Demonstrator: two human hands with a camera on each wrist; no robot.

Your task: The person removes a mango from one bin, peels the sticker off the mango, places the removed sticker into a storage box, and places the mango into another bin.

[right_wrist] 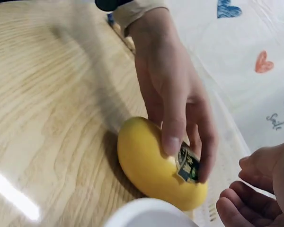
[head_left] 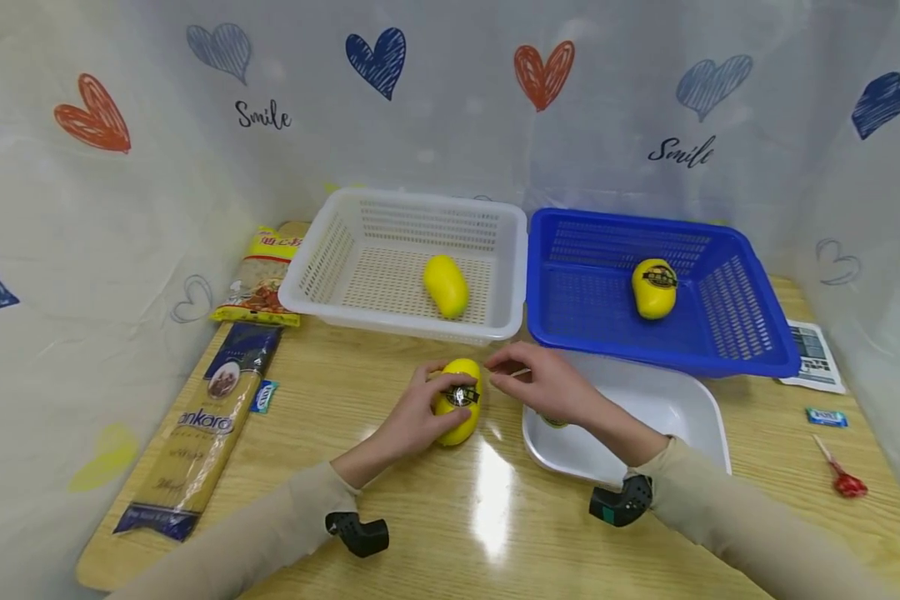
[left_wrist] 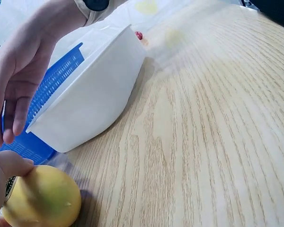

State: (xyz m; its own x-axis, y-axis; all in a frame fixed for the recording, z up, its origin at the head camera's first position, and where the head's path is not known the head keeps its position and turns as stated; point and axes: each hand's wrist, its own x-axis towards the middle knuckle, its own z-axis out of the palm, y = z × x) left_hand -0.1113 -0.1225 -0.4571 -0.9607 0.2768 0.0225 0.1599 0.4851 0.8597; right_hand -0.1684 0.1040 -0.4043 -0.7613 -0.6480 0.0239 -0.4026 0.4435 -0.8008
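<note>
My left hand (head_left: pixel 412 410) grips a yellow mango (head_left: pixel 465 427) on the wood table, with its thumb and fingers around a dark label (right_wrist: pixel 187 163). To the right, my right hand (head_left: pixel 543 383) hovers beside that mango, over the near left side of a white basin (head_left: pixel 690 417). Its fingers are loosely bent, and the right wrist view shows nothing between them. Beneath this hand a sliver of a yellow, labelled thing (head_left: pixel 553 422) shows in the basin; the rest is hidden.
Behind stand a white basket (head_left: pixel 405 321) with an unlabelled mango (head_left: pixel 446 286) and a blue basket (head_left: pixel 592 333) with a labelled mango (head_left: pixel 652 300). Pasta (head_left: pixel 202 425) and a yellow food bag (head_left: pixel 258 279) lie left; a lollipop (head_left: pixel 846 482) and small blue packet (head_left: pixel 827 417) lie right.
</note>
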